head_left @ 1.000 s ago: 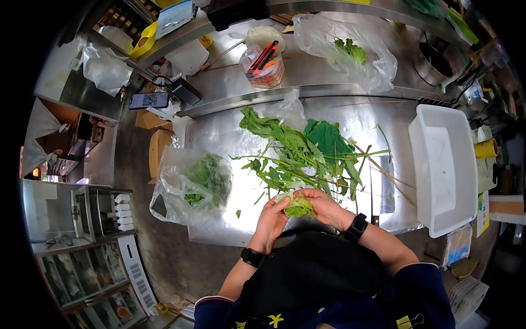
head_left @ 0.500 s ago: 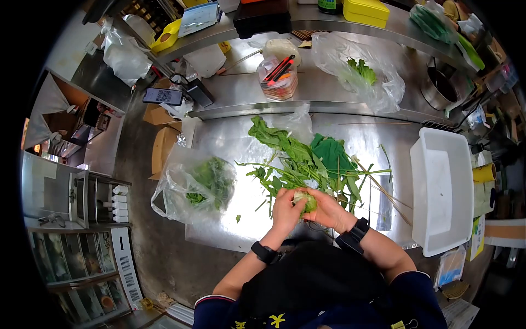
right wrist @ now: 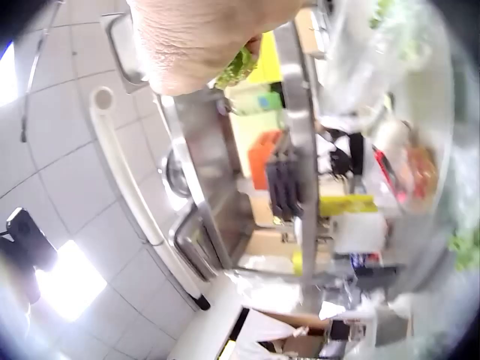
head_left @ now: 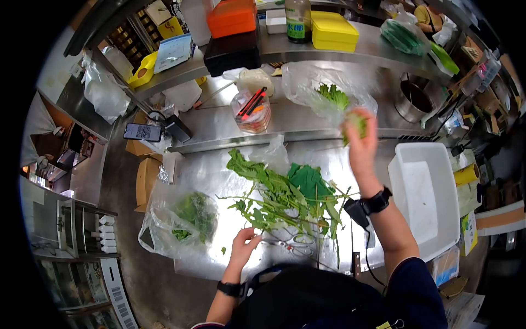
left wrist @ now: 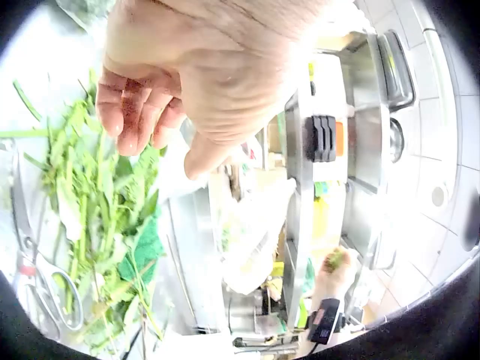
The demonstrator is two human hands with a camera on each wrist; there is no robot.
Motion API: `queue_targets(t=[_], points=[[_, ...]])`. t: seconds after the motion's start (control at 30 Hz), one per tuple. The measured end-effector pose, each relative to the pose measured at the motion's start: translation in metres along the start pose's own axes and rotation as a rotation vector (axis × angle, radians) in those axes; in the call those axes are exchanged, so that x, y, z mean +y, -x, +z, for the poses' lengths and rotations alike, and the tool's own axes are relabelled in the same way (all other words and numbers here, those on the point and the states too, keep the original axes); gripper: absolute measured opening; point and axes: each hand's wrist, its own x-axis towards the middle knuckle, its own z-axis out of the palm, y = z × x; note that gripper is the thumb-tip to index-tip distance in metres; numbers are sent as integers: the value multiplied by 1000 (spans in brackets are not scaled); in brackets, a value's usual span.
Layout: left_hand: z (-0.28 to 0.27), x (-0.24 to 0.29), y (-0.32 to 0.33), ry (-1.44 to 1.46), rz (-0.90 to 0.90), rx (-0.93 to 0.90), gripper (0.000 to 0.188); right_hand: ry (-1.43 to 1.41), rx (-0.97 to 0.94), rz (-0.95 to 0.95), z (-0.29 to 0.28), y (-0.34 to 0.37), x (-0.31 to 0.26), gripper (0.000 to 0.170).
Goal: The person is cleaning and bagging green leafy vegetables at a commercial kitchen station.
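Note:
My right hand (head_left: 364, 159) is raised toward the shelf at the right and grips a bunch of leaf lettuce (head_left: 357, 125). Part of that lettuce (right wrist: 238, 69) shows past the hand in the right wrist view. Just behind it, on the shelf, lies a clear plastic bag (head_left: 301, 88) with more lettuce (head_left: 333, 96). Low over the table's front, my left hand (head_left: 241, 251) has loosely bent fingers and holds nothing. Beside it are scissors (left wrist: 66, 289) and a heap of leafy green stalks (head_left: 263, 194), with a dark green piece (head_left: 307, 180) on its far side.
A clear bag of greens (head_left: 192, 219) sits at the table's left. On the right stands a white plastic tub (head_left: 402, 208), with a knife handle (head_left: 356, 263) near the front edge. The shelf holds a container of cutters (head_left: 253, 118) and a metal pot (head_left: 412, 101).
Earlier both hands held the lettuce together over the table. The right hand has carried it up and away to the shelf; the left has let go and moved left. The scissors are now uncovered.

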Motion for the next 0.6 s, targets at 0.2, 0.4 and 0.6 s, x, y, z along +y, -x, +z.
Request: queue_targets(t=[0.2, 0.4, 0.6], points=[[-27, -37, 50, 130, -259, 147, 25, 672, -116, -241, -19, -89, 91, 36], [-34, -71, 65, 91, -411, 182, 27, 956, -121, -144, -63, -45, 122, 35], [-30, -102, 20, -415, -271, -81, 31, 834, -496, 340, -89, 101, 129, 25]])
